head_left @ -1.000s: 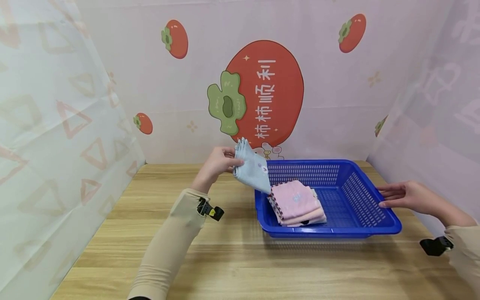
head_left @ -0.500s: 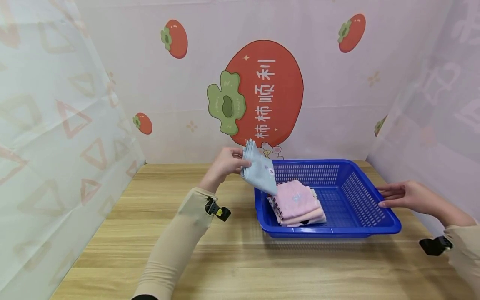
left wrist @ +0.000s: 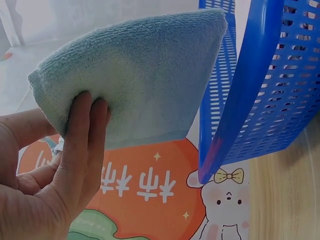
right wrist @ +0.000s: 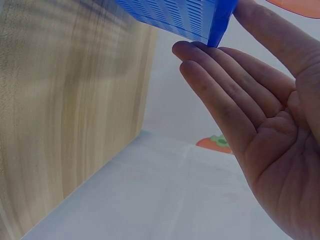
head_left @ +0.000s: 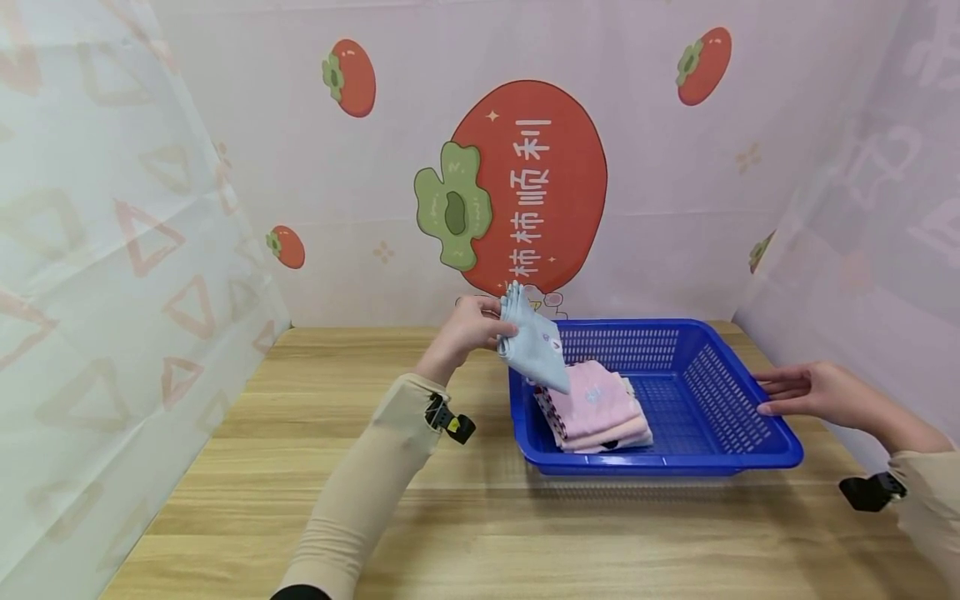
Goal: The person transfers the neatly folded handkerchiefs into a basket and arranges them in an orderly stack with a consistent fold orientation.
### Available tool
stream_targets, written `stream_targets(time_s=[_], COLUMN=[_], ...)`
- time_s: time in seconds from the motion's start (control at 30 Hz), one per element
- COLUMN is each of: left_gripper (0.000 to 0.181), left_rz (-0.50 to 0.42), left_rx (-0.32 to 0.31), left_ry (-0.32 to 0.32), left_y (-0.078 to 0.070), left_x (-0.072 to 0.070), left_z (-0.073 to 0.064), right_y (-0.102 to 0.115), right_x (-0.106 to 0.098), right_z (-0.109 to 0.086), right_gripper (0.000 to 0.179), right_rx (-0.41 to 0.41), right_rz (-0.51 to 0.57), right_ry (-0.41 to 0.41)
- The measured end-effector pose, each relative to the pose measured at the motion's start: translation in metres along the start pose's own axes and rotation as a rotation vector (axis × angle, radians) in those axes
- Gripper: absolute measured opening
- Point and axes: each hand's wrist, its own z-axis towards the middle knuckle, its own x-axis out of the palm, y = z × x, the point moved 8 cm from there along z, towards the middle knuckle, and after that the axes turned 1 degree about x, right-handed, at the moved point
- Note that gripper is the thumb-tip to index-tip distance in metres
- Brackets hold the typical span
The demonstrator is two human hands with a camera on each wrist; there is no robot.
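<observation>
My left hand (head_left: 465, 333) grips a folded light-blue towel (head_left: 536, 342) by its left end, thumb in front, fingers behind. The towel's free corner hangs over the left side of a blue plastic basket (head_left: 660, 460), overlapping a pink folded towel (head_left: 596, 400) inside. That pink towel tops a small stack of folded cloths at the basket's left. In the left wrist view, the blue towel (left wrist: 145, 75) is close beside the basket wall (left wrist: 250, 75). At the basket's right rim, my right hand (head_left: 817, 396) holds the edge; the right wrist view has nearly straight fingers (right wrist: 225, 90) reaching under the rim (right wrist: 220, 22).
The basket stands on a light wooden table (head_left: 337, 467), toward its back right. Behind the table hangs a pale backdrop (head_left: 645, 208) printed with persimmons. Sheets also close off the left and right sides. The basket's right half shows its bare perforated floor.
My left hand has moved to the right with the light-blue towel, carrying it farther over the basket and the pink towel. My right hand and the basket have stayed in place.
</observation>
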Motion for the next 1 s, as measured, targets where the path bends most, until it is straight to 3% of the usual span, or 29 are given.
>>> stream_targets(time_s=[0.33, 1.0], left_gripper=[0.029, 0.012], left_rz=[-0.005, 0.029], left_rx=[-0.018, 0.021], left_ry=[0.036, 0.089], left_y=[-0.002, -0.006], left_x=[0.013, 0.038], left_z=[0.003, 0.014], right_y=[0.001, 0.000], right_x=[0.001, 0.000], right_z=[0.001, 0.000], right_gripper=[0.056, 0.056], right_rx=[-0.005, 0.000], right_rz=[0.024, 0.017], right_ry=[0.014, 0.000])
